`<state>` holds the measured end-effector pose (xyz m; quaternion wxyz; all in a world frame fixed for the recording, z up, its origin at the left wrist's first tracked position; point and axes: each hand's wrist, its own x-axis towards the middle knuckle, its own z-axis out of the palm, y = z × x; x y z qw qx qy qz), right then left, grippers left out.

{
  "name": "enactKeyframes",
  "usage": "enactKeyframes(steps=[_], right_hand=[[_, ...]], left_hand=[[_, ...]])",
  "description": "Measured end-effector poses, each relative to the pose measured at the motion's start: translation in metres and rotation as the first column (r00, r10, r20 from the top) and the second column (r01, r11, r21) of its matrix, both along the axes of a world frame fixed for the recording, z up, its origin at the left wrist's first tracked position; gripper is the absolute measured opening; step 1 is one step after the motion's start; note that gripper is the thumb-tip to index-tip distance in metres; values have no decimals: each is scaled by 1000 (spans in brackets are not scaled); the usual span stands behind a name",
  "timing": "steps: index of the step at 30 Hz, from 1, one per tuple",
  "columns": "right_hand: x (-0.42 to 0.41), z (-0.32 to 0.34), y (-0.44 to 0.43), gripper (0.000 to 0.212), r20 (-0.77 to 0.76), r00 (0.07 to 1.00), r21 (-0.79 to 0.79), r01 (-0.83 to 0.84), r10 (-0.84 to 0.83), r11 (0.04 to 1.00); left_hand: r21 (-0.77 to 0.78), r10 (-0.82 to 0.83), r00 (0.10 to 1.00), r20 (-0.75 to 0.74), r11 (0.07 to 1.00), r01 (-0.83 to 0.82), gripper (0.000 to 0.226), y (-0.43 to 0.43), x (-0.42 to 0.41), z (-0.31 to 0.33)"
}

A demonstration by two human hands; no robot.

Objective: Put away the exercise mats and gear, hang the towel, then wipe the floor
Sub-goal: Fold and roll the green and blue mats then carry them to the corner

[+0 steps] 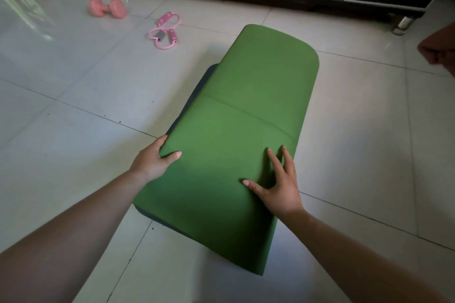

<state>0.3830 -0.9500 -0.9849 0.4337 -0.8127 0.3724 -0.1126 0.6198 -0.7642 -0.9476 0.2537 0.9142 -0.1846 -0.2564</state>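
Early stage: left hand (pixel 155 157) grips folded green mat (pixel 236 115) edge, right hand (pixel 278 184) flat and spread on top; dumbbell (pixel 107 7), resistance band (pixel 163 31) still on floor (pixel 73 96), unwiped.

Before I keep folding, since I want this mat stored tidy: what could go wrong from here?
1. The green mat lies skewed over the dark layer beneath, so the fold may end up uneven.
2. The right hand only presses flat while the left hand grips the edge; the mat could spring open.
3. The pink dumbbell and resistance band lie loose nearby, a possible trip hazard.
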Motion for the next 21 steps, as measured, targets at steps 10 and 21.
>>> enactKeyframes(steps=[10,21], right_hand=[[-7,0,7,107,-78,992,231,114,-99,966],[-4,15,-3,111,171,968,374,109,-184,921]], left_hand=[[15,17,998,-66,1000,-16,62,6,-2,-11],[-277,78,964,-252,949,-150,26,-11,-19,12]])
